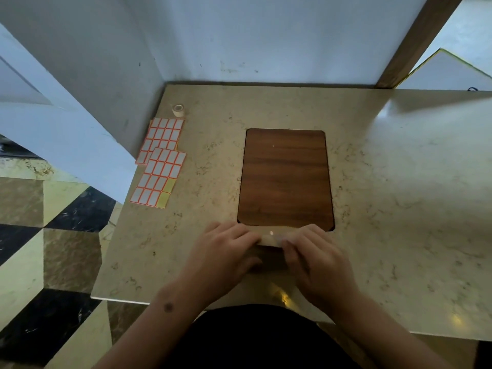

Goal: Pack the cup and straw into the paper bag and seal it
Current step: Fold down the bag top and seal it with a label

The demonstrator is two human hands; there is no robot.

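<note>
While both hands press at the table's 6 o'clock edge, the paper bag (269, 239) lies flat between them, its folded top strip showing just below the wood-grain panel (285, 177). Left hand (226, 251) holds the bag's left end, fingers curled over the fold; right hand (316, 258) pinches the right end. Cup and straw cannot be seen. Label sheets (159, 166) sit at 10 o'clock, a small tape roll (178, 110) beyond them on the marble table (399, 182).

Table (386, 209): beige marble pattern, faint brown veining; inset panel (285, 177) dark brown wood grain. Label sheets (159, 166): white labels with orange-red borders, yellow backing exposed at one corner. Floor (40, 235): black, tan and cream marbled tiles.
</note>
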